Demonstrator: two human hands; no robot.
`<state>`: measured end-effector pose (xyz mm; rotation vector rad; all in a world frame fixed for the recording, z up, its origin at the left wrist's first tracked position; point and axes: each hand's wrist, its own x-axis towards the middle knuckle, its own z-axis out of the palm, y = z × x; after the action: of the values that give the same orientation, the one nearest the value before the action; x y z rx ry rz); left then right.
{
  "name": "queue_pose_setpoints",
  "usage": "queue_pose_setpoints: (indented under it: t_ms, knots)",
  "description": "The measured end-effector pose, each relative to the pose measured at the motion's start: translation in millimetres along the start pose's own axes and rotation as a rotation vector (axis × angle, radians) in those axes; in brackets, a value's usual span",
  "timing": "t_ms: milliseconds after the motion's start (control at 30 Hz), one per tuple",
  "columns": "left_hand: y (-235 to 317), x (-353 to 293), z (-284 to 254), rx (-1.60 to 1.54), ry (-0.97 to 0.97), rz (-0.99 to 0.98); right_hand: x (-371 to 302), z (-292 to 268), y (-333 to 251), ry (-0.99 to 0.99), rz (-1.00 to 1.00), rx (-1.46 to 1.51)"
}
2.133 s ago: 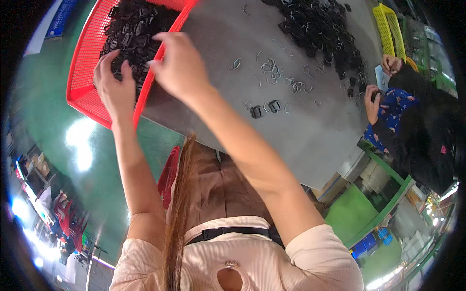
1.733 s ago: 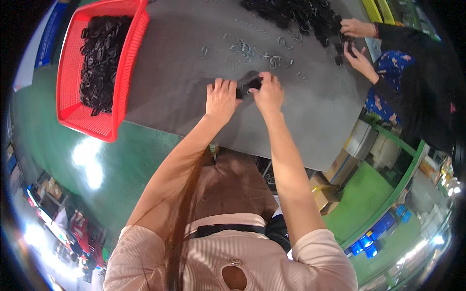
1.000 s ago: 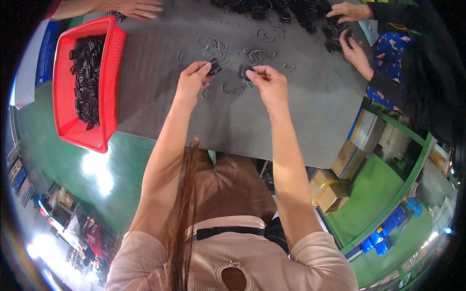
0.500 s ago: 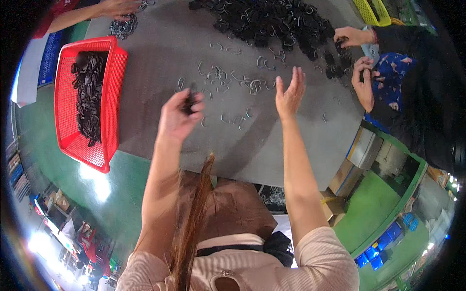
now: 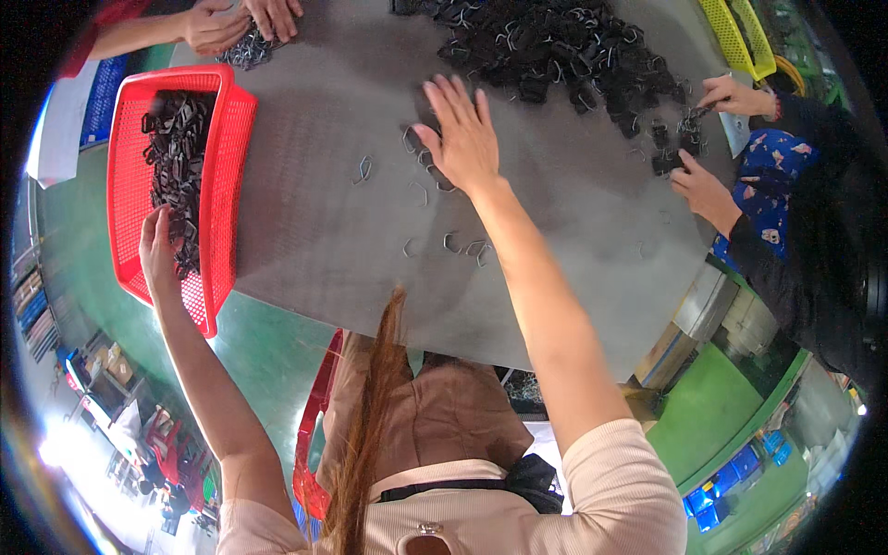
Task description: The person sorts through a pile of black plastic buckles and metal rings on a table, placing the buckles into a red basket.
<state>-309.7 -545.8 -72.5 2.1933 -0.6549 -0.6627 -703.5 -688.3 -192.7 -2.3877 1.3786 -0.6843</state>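
Observation:
My left hand point(image 5: 159, 248) reaches over the red plastic basket point(image 5: 239, 176), fingers extended beside the black pieces point(image 5: 180, 148) heaped inside; I see nothing held in it. My right hand point(image 5: 462, 139) is spread open, palm down, low over the grey table point(image 5: 324, 259). Bent silver wire clips point(image 5: 435, 173) show under and beside its thumb and palm. More loose wire clips point(image 5: 478, 250) lie nearer to me, and another clip point(image 5: 363, 169) lies between the basket and my right hand.
A large heap of black pieces with wire clips point(image 5: 555, 46) covers the far table. At right, a co-worker's hands point(image 5: 708, 190) handle black pieces. At far left, another person's hands point(image 5: 217, 28) touch a small clip pile point(image 5: 248, 51). A yellow basket point(image 5: 740, 42) stands far right.
My left hand has moved left from the table to the basket and let go of a dark piece. My right hand has swung left and forward; fewer clips show on the table.

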Motion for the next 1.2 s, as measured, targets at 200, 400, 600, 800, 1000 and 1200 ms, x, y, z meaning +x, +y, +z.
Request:
queue_pose_setpoints:
  t_ms: [200,400,600,800,1000,1200]
  knots:
    - [-27,1,12,0.151,-0.074,0.106,-43,2,-41,-0.312,-0.280,0.107]
    - [-5,3,22,0.070,-0.110,0.086,-88,14,-111,-0.262,-0.144,-0.009]
    - [27,29,23,0.173,-0.150,0.328,-45,61,-144,-0.215,0.163,-0.134]
    - [69,39,32,0.071,-0.207,0.440,-107,14,-90,-0.049,0.691,-0.431]
    - [119,12,80,0.100,-0.232,0.738,-217,-39,-32,0.176,1.059,-0.506]
    - [148,-8,118,0.088,-0.284,0.968,-344,-77,-24,0.247,1.366,-0.642]
